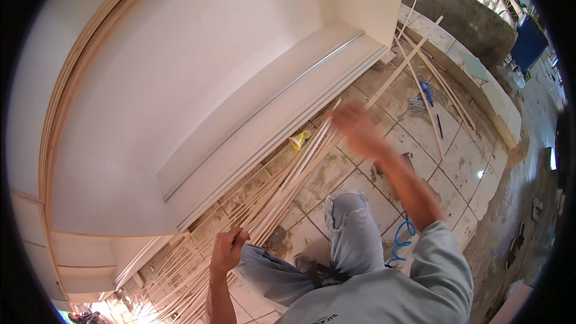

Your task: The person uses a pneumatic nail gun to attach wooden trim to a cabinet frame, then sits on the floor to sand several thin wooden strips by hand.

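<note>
My right hand (355, 125) is smeared by motion over the far ends of a bundle of long thin wooden strips (287, 195) on the floor. One pale strip (403, 67) runs from beside this hand toward the upper right; whether the fingers grip it cannot be told. Beside my bent knee, my left hand (228, 251) is closed with its fingers curled, at the edge of the strips. What it holds, if anything, is hidden. A small yellow-and-clear object (299, 140) lies between the strips and the white cabinet (282, 121).
The large white cabinet with a metal rail (288, 99) fills the left and top. On the tiled floor lie a blue tool (426, 92), a dark pen-like stick (439, 126), loose strips (447, 87) and a coiled blue hose (400, 243). A low ledge (480, 75) borders the right.
</note>
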`<state>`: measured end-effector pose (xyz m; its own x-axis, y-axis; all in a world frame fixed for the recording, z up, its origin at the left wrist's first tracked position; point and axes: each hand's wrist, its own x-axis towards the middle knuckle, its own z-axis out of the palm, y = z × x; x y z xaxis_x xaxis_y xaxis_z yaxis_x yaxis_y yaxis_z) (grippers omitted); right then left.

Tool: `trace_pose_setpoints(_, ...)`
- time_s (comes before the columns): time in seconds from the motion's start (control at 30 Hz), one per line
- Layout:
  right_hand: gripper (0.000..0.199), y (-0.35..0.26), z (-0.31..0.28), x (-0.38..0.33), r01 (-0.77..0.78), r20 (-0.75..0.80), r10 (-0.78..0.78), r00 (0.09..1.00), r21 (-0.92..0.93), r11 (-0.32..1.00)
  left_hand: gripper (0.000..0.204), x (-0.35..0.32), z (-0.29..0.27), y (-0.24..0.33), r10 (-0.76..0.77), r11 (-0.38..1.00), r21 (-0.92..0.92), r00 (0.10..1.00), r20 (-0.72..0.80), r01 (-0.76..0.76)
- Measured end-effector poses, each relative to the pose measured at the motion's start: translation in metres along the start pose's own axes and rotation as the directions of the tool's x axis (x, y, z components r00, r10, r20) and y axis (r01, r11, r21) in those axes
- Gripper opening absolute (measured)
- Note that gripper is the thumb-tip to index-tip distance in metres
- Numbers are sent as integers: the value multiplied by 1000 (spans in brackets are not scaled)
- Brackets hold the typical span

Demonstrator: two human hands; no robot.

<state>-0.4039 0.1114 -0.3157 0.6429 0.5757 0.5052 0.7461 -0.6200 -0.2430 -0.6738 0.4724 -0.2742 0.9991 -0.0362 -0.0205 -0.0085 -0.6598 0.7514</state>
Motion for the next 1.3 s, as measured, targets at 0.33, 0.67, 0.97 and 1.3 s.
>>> trace_pose_setpoints(0.33, 35, -43, 25, -2, 170, -333, -168, 928, -22, 985, 48, 18, -20, -26, -230, 597, -457, 686, 690, 660)
trace_pose_setpoints(0.67, 35, -67, 31, -15, 129, -3, -129, 992, 83, 988, 50, 19, -3, -32, -186, 528, -468, 634, 750, 709)
trace_pose_setpoints(0.97, 23, -142, 24, -15, 252, 72, -245, 967, -118, 960, 37, 52, 10, 39, -239, 930, -152, 863, 444, 336)
trace_pose_setpoints(1.3, 15, -18, 3, -11, 59, -137, -73, 988, -105, 993, 17, -31, -23, -11, -54, 971, 226, 991, -125, 81)
